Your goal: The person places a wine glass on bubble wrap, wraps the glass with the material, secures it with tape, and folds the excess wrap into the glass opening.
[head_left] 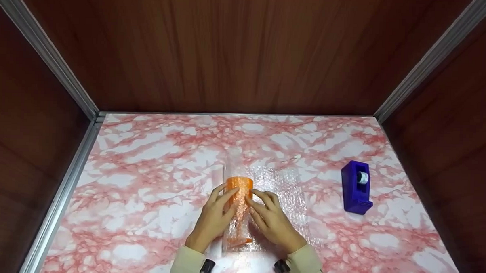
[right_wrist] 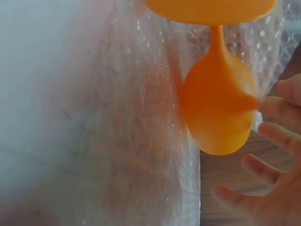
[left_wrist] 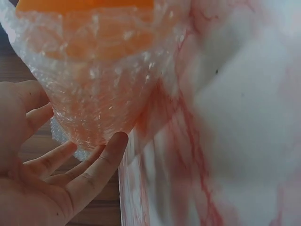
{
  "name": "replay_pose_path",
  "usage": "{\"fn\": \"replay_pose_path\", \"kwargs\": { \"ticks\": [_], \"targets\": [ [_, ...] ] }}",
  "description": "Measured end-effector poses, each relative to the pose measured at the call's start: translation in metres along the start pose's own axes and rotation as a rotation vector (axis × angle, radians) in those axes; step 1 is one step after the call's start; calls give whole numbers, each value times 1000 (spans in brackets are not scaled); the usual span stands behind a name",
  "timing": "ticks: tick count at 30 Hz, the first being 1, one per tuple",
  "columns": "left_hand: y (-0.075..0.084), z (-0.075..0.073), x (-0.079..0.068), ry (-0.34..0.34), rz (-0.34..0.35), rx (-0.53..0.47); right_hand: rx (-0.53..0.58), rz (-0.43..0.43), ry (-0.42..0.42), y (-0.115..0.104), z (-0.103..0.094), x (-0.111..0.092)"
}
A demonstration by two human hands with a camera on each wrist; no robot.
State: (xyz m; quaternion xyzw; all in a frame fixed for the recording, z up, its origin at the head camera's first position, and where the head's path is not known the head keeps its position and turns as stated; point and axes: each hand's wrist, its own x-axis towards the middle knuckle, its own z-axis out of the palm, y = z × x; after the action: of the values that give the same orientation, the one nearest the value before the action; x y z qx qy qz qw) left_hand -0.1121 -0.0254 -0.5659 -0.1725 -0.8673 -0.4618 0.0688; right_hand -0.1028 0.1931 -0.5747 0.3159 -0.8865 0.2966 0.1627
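An orange goblet (right_wrist: 218,108) lies on its side on a sheet of bubble wrap (head_left: 281,186), its round foot toward the person. Clear wrap covers its upper side and left side; in the right wrist view its foot, stem and bowl show at the open right side. My left hand (head_left: 214,216) rests loosely extended fingers on the wrapped left side of the bowl. From the right, my right hand (head_left: 276,222) reaches its fingertips to the bowl, fingers relaxed and spread. The rest of the sheet lies flat under and beyond the right hand.
A purple tape dispenser (head_left: 355,189) with a roll in it stands at the right of the red-and-white marbled table (head_left: 144,189). Brown wood-look panels (head_left: 230,51) with metal edge rails (head_left: 75,86) enclose the back and both sides.
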Motion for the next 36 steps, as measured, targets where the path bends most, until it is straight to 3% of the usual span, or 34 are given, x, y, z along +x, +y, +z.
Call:
{"fn": "replay_pose_path", "kwargs": {
  "ticks": [9, 14, 23, 28, 36],
  "targets": [
    [1, 3, 1, 29, 22, 1, -103, -15, -4, -1, -4, 2],
    [-1, 6, 0, 26, -13, -15, -59, -4, 21, 1, -5, 1],
    [-4, 4, -1, -76, -86, -119, 2, -33, 52, 7, -4, -2],
    [-6, 3, -1, -72, -70, -149, 42, -45, 69, 9, -3, -3],
    [-5, 0, 0, -50, -71, -141, 121, 15, 62, 7, 3, -7]
  ]
}}
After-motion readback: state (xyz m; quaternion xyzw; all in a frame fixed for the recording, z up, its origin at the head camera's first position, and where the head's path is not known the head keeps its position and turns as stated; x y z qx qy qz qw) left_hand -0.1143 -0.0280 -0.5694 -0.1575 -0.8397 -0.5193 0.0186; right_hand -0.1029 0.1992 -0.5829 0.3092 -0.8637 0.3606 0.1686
